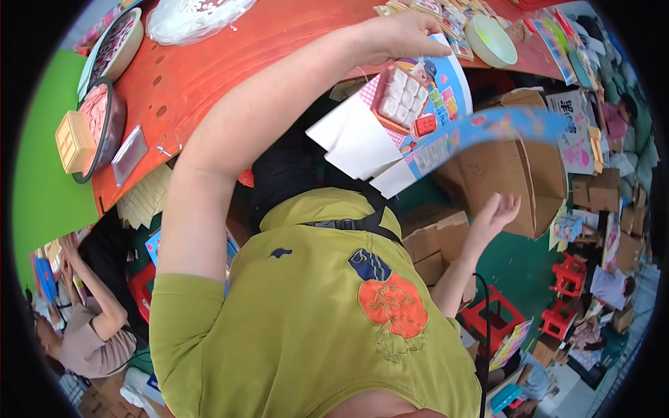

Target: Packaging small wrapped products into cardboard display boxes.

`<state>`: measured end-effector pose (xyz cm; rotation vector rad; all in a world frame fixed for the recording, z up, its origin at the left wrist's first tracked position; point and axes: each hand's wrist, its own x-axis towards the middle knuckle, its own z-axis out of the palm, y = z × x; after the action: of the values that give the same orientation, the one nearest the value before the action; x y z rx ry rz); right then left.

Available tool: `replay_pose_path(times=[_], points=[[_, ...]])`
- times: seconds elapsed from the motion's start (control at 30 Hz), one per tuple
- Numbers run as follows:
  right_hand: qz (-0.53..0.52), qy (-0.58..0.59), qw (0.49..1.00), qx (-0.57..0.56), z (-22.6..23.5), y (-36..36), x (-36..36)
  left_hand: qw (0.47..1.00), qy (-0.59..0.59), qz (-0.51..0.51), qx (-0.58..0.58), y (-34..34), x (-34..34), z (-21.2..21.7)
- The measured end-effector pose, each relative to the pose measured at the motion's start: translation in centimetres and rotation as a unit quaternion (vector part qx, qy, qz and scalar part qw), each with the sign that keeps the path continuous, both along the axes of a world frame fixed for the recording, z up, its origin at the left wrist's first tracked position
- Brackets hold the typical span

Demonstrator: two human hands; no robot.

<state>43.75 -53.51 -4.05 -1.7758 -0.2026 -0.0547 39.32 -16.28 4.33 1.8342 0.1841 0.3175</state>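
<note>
My left hand (pixel 408 36) is stretched out over the front edge of the red table and pinches the top edge of a printed cardboard carton (pixel 439 111). The carton is blue and white, with a picture of white pieces in a tray. White flaps stick out at its lower left, and a long blue strip curves off to the right, blurred. Below that strip, my right hand (pixel 498 212) hangs apart from the carton, fingers loosely bent and nothing seen in them.
On the red table (pixel 230 70) are a pale green bowl (pixel 491 42), small packs (pixel 446 15), a clear plastic bag (pixel 195 17) and filled basins (pixel 104 115). Brown cardboard boxes (pixel 502 174) stand beside my right arm. Red stools (pixel 495 320) and other people (pixel 97 334) are around.
</note>
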Motion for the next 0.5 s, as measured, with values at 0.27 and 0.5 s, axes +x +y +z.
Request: replay_pose_path(times=[0.27, 0.5], points=[[0.310, -0.323, 0.877, -0.175, 3.5, 6.5, -7.4, 0.972, 0.113, -0.031, -0.205, 0.6, 2.2, 0.0], [0.372, -0.369, 0.831, -0.188, 3.2, 6.5, -5.3, 0.956, 0.106, 0.032, -0.271, -1.9, 1.3, -0.3]])
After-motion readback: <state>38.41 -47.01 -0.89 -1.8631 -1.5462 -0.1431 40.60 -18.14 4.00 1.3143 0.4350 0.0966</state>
